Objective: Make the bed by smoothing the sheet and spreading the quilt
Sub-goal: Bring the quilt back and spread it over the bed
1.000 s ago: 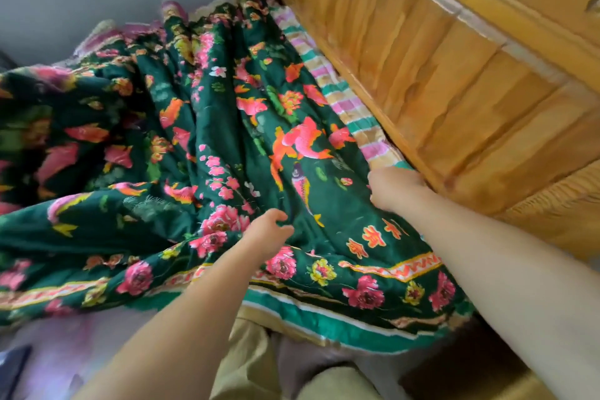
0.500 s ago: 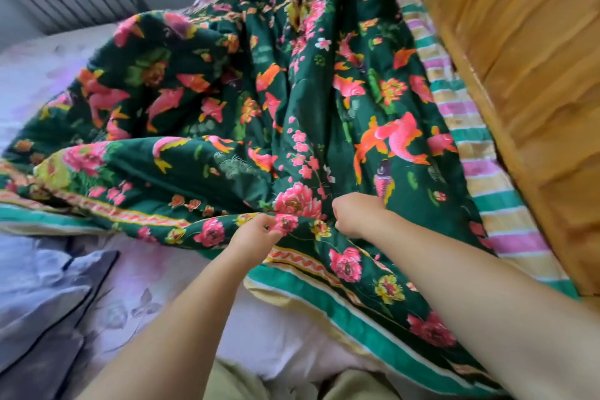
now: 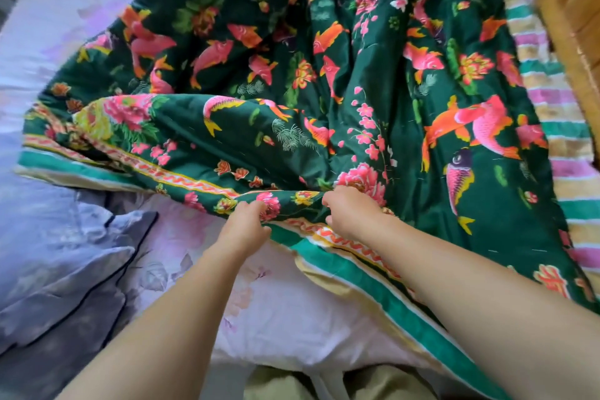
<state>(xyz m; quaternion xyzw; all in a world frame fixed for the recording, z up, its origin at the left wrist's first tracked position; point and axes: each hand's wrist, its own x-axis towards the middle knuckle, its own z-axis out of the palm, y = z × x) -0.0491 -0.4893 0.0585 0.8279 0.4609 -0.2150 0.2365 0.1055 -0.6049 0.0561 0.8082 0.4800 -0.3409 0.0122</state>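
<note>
Quilt: dark green with pink and orange fish and flowers, bunched in folds over the far part of the bed, its banded border running along the near edge.
Left hand: fingers curled round the quilt's border, thumb below the hem.
Right hand: just beside the left, fingers clamped on a fold of the same border.
Sheet: pale lilac floral, bare on the bed's near and left side.
Pillow: grey-blue, at the near left corner.
Striped blanket: along the bed's right edge, beside the wooden headboard.
</note>
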